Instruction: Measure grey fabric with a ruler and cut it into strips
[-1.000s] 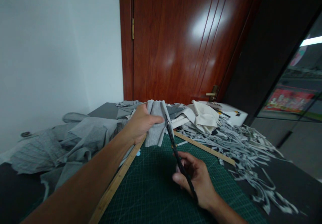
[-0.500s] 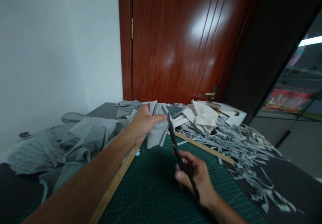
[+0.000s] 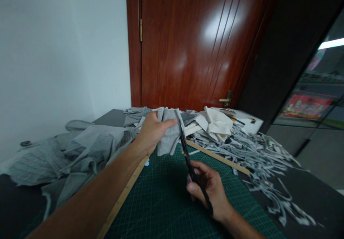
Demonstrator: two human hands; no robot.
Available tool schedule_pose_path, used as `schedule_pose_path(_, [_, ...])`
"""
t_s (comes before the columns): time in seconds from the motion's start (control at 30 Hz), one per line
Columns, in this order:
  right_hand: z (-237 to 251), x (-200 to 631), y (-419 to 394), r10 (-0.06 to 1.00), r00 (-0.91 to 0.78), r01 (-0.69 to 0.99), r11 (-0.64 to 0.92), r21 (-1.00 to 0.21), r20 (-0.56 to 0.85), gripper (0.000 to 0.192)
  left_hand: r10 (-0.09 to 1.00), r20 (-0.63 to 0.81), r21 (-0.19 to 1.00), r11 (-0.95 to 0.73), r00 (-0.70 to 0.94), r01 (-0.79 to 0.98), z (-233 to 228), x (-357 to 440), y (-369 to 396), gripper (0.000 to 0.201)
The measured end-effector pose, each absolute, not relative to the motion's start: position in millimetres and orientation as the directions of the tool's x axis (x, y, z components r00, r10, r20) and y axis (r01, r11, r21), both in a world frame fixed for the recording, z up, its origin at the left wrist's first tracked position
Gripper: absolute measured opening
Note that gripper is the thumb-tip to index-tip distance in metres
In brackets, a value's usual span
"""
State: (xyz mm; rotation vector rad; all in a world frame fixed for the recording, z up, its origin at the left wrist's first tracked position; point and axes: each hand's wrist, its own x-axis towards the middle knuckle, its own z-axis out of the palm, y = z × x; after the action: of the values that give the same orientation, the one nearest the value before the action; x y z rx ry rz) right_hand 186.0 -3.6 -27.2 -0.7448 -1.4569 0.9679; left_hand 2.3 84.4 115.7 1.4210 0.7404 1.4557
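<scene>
- Head view: the left hand (image 3: 152, 130) held a folded piece of grey fabric (image 3: 168, 134) lifted above the far edge of the green cutting mat (image 3: 166, 203), its fingers curled tight round the upper part of the cloth so that the rest hung down.
- The right hand (image 3: 208, 189) was closed through the handles of the black scissors (image 3: 191, 167), whose blades pointed up and away and lay against the right edge of the hanging cloth; how far the blades stood apart could not be told.
- To cut well here, the cloth would need to hang taut and the blades to stay parallel with its edge, so that the strip came off even in width.
- The left thumb lay close beside the blade tips, so that grip called for care.
- A wooden ruler (image 3: 122, 200) lay along the mat's left edge under the left forearm, and a second ruler (image 3: 219, 157) ran along the far right edge.
- Cut grey strips (image 3: 258, 154) were heaped right of the mat; loose grey cloth (image 3: 80, 149) was piled to its left, with cream fabric (image 3: 219, 124) behind, all before a brown door (image 3: 193, 45).
</scene>
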Motion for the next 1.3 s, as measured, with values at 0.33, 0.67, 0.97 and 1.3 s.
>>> schedule_pose_path(0.33, [-24.1, 185.3, -4.7, 0.885, -0.124, -0.066, 0.444, -0.894, 0.448, 0.051, 0.909, 0.400, 0.903, -0.369, 0.117, -0.221, 116.1, 3.5, 82.8, 0.021])
schedule_pose_path(0.67, [-19.9, 183.3, -8.8, 0.908, -0.102, -0.023, 0.407, -0.913, 0.407, 0.047, 0.912, 0.380, 0.909, -0.337, 0.153, -0.245, 118.4, 0.8, 81.3, 0.032])
schedule_pose_path(0.97, [-22.2, 184.2, -6.3, 0.901, -0.075, -0.011, 0.427, -0.904, 0.427, 0.049, 0.905, 0.383, 0.919, -0.353, 0.187, -0.172, 117.0, -0.5, 82.9, 0.032])
schedule_pose_path(1.3, [-27.1, 187.3, -3.1, 0.873, -0.091, -0.133, 0.466, -0.875, 0.479, 0.054, 0.885, 0.404, 0.913, -0.374, 0.232, -0.162, 114.7, 3.4, 80.8, 0.026])
